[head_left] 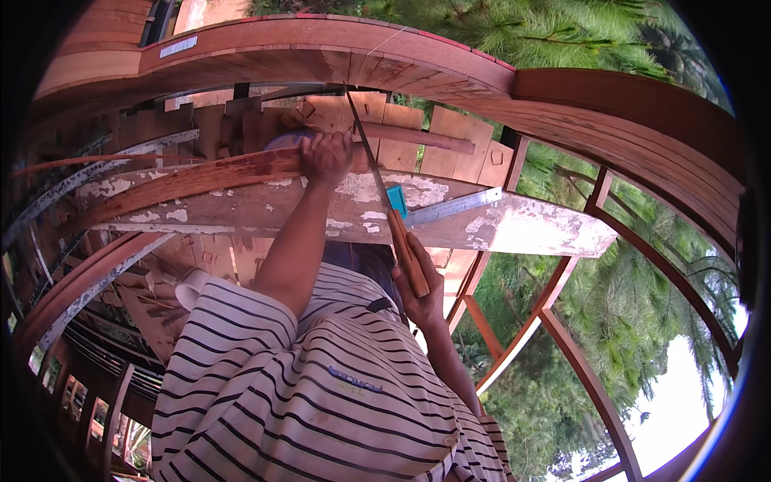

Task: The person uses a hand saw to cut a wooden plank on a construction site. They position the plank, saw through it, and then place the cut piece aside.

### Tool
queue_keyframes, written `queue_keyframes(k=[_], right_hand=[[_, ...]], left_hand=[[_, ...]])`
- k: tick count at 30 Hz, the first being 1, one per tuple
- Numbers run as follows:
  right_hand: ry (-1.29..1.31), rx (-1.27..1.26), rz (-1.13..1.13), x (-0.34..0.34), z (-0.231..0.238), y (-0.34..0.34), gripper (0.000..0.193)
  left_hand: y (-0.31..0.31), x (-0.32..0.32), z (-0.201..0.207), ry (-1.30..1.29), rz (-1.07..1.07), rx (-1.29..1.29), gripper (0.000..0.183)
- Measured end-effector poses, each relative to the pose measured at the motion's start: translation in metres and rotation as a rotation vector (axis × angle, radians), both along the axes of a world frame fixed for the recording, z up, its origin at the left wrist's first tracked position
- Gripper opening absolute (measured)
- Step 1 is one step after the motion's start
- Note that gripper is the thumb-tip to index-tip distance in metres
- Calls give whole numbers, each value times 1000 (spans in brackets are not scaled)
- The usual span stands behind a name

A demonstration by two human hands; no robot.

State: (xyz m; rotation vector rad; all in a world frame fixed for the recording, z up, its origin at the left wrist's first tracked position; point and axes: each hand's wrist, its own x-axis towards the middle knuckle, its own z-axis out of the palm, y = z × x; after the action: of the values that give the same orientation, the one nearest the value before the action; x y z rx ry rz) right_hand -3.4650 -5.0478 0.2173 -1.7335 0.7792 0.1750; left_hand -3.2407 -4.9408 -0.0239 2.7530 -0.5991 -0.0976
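My left hand (pixel 327 159) is closed over a long reddish-brown wooden board (pixel 217 172) near its right end. The board lies along a paint-worn plank (pixel 554 229). In my right hand (pixel 422 287) is the wooden handle of a handsaw (pixel 408 253), fingers wrapped round it. The saw's narrow dark blade, seen nearly edge-on, slants up and left past the board's right end, close to my left hand. Whether its teeth touch the wood, I cannot tell. Just right of the saw, a try square (pixel 450 210) with a teal stock and metal blade rests on the plank.
A curved wooden beam (pixel 450 76) runs across the far side. Several flat wood pieces (pixel 459 136) lie beyond the plank, with a thin strip (pixel 422 138) across them. Paint-flecked bars (pixel 88 181) crowd the left. Wooden framing (pixel 582 365) and trees stand at the right.
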Motion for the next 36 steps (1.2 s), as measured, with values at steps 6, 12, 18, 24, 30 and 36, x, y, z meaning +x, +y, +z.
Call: queue_keyframes(k=[6,12,18,24,30,36], right_hand=[[97,-106,83,-89,64,-4,63],[-10,-71,32,32,-15,-3,59],[76,-64,47,-6,32,-1,63],[155,-112,53,-75,90,5,63],[180,-52,44,-34,61,-3,61],[264,-58,75,-71,100,-6,66]], left_hand=[[-2,0,2,19,22,-17,33],[-8,-1,0,-5,-10,-19,34],[-4,4,2,-37,-14,-37,35],[-6,4,5,-20,-20,-48,34],[-4,5,6,10,-20,-9,34],[-1,5,7,-9,-13,1,35]])
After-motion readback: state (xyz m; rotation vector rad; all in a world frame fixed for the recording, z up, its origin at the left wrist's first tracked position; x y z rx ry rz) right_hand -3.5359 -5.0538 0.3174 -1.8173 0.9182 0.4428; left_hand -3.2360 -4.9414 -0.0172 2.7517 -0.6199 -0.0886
